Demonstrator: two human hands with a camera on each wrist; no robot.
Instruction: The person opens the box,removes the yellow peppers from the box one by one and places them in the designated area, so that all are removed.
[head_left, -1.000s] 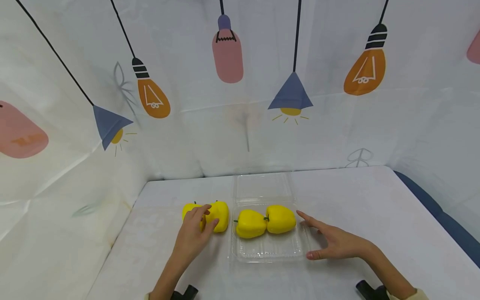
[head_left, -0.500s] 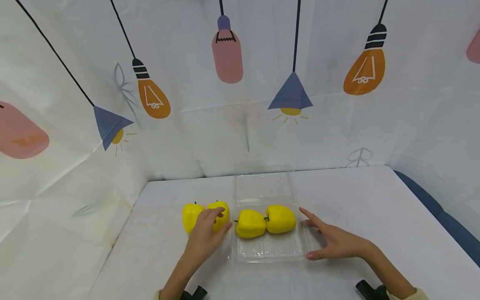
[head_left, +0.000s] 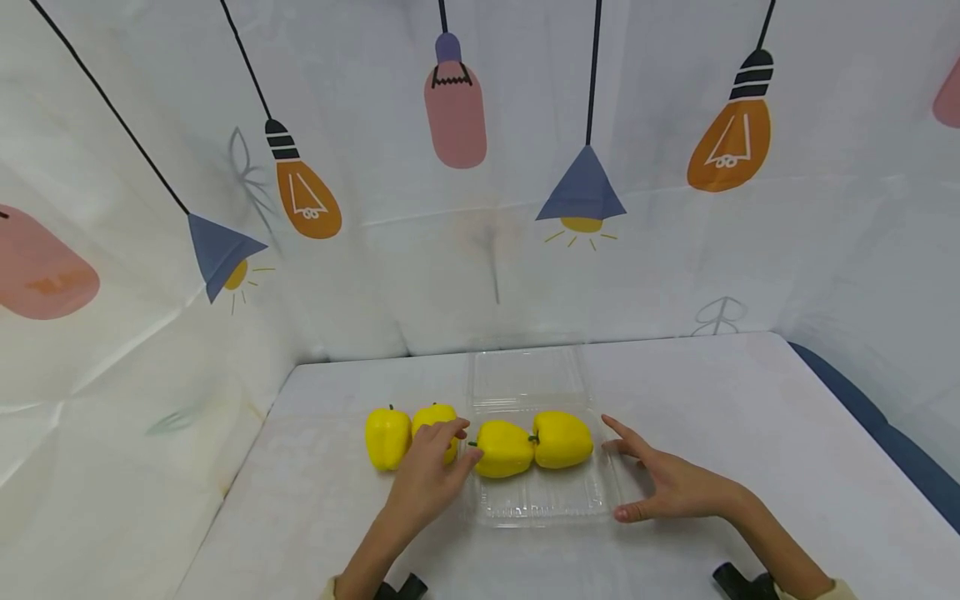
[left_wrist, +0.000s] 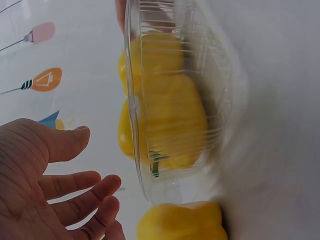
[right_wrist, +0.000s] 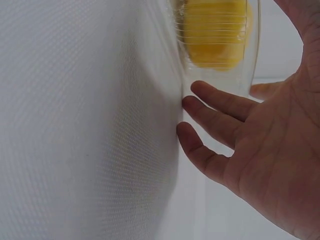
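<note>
Two yellow bell peppers lie in a clear plastic clamshell box (head_left: pixel 540 507): a left one (head_left: pixel 502 450) and a right one (head_left: pixel 563 439), with green stems. The box's lid (head_left: pixel 528 372) is folded back behind it. Left of the box, two more yellow peppers stand on the table, an outer one (head_left: pixel 387 438) and an inner one (head_left: pixel 435 414) partly hidden by my left hand (head_left: pixel 429 473). That hand hovers at the box's left side, fingers spread and holding nothing; the left wrist view shows a gap to the box wall. My right hand (head_left: pixel 678 485) is spread beside the box's right side, holding nothing.
A white-covered table (head_left: pixel 337 492) bears everything. Behind and to the left hangs a white curtain (head_left: pixel 420 275) printed with lamps. A dark blue chair-like edge (head_left: pixel 862 400) shows past the table's right side.
My left hand has moved right, from over the two standing peppers to the box's left edge, uncovering the outer pepper. My right hand has stayed nearly still.
</note>
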